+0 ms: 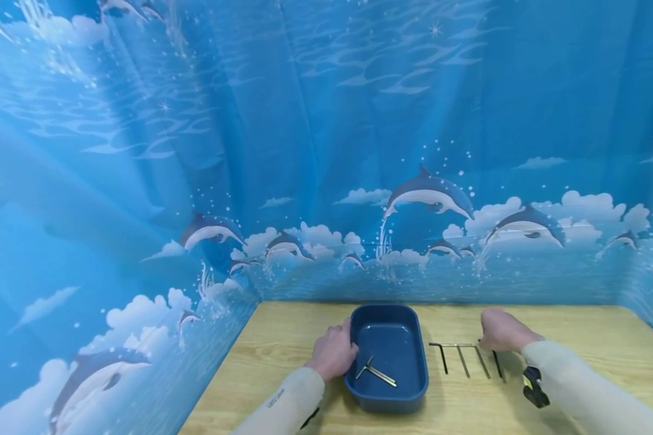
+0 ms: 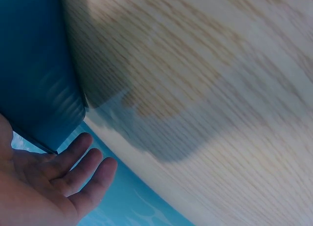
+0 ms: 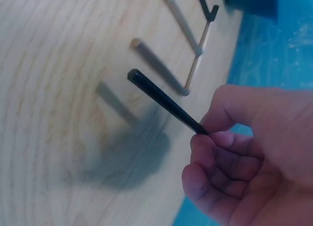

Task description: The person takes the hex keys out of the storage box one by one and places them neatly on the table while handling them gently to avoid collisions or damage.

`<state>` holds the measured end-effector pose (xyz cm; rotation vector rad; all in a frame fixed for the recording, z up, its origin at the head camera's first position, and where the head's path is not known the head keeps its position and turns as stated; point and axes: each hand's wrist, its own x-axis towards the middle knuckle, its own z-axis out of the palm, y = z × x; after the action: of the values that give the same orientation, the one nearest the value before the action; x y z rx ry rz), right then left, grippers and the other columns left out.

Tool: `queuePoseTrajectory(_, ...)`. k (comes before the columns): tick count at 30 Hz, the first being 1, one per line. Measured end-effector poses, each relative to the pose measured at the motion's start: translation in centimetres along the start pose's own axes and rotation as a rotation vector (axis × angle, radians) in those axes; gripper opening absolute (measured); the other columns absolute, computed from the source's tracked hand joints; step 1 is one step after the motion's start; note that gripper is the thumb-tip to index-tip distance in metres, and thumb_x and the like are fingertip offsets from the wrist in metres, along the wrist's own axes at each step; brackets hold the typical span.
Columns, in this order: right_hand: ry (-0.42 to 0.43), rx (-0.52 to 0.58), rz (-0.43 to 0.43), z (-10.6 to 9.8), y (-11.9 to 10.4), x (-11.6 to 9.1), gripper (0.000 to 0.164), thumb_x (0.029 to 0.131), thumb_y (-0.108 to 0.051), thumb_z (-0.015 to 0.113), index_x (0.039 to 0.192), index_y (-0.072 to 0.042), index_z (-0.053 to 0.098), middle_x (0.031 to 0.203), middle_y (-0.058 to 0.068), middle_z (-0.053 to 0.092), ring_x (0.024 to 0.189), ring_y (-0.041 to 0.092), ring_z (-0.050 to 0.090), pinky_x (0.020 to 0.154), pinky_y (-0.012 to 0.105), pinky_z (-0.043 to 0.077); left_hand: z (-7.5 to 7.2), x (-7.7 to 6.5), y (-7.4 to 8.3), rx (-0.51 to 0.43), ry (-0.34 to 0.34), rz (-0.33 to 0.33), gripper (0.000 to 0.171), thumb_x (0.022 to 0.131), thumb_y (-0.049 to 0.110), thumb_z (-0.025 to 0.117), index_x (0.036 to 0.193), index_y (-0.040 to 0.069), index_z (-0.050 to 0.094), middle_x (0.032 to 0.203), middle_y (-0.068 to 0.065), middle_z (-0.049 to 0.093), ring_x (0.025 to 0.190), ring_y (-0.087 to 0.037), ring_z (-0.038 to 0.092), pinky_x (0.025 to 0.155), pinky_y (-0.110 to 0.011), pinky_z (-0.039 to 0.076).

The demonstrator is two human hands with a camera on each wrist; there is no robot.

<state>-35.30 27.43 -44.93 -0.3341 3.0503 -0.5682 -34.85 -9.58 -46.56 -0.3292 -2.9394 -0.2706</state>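
Observation:
My right hand pinches a black hex key between thumb and fingertips, near its bend. The key's long arm points out of the grip over the wood table, and its shadow falls beside it. Next to it lie two silvery hex keys and another black hex key, their short arms in one line. My left hand holds the left rim of a dark blue rectangular tub, other fingers spread along the outside. Inside the tub, a few brass-toned hex keys lie crossed near the front.
The pale wood table reaches back to a blue dolphin-print curtain, which also hangs along the left and right sides. The tub stands between my left hand and the row of hex keys.

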Motion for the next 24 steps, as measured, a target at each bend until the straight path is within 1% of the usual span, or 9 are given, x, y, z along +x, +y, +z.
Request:
queuePoseTrajectory(3,-0.030,0.010,0.027,0.2,0.6,0.1,0.039,0.069,0.001,0.063,0.049,-0.018,0.035,0.048,-0.008,0.021,0.043,0.008,0.022,0.043,0.023,0.026,0.0,0.0,0.0,0.004,0.011,0.007,0.060,0.086,0.029,0.056,0.139,0.010,0.039,0.110,-0.011,0.062,0.100,-0.026,0.059,0.076,-0.043,0.050)
queuePoseTrajectory(8,-0.058,0.000,0.040,0.5,1.2,0.3,0.028,0.069,0.000,0.061,0.053,-0.015,0.044,0.049,-0.005,0.032,0.042,0.009,0.032,0.043,0.024,0.031,0.0,0.0,0.0,0.028,0.045,0.025,0.058,0.084,0.028,0.057,0.137,0.009,0.041,0.101,-0.011,0.064,0.093,-0.026,0.060,0.069,-0.042,0.051)
queuePoseTrajectory(14,-0.036,-0.018,0.023,1.1,1.5,0.4,0.032,0.067,0.001,0.059,0.052,-0.017,0.037,0.049,-0.006,0.025,0.043,0.009,0.029,0.044,0.024,0.030,0.0,0.1,0.0,0.031,0.033,0.025,0.058,0.085,0.029,0.056,0.138,0.010,0.040,0.104,-0.010,0.064,0.095,-0.025,0.060,0.070,-0.042,0.051)
queuePoseTrajectory(18,-0.025,-0.027,0.021,1.4,1.6,0.5,0.030,0.065,0.002,0.058,0.053,-0.016,0.038,0.050,-0.005,0.027,0.044,0.010,0.030,0.044,0.024,0.029,0.1,0.1,0.0,0.031,0.033,0.023,0.059,0.085,0.030,0.056,0.138,0.010,0.040,0.106,-0.010,0.064,0.095,-0.025,0.061,0.071,-0.042,0.051)
queuePoseTrajectory(24,-0.042,-0.042,0.048,1.9,1.6,0.6,0.029,0.069,0.003,0.055,0.053,-0.016,0.041,0.050,-0.005,0.027,0.044,0.010,0.030,0.044,0.024,0.029,0.2,0.0,-0.1,0.033,0.036,0.018,0.058,0.086,0.030,0.056,0.138,0.011,0.040,0.105,-0.010,0.064,0.095,-0.025,0.060,0.071,-0.042,0.051)
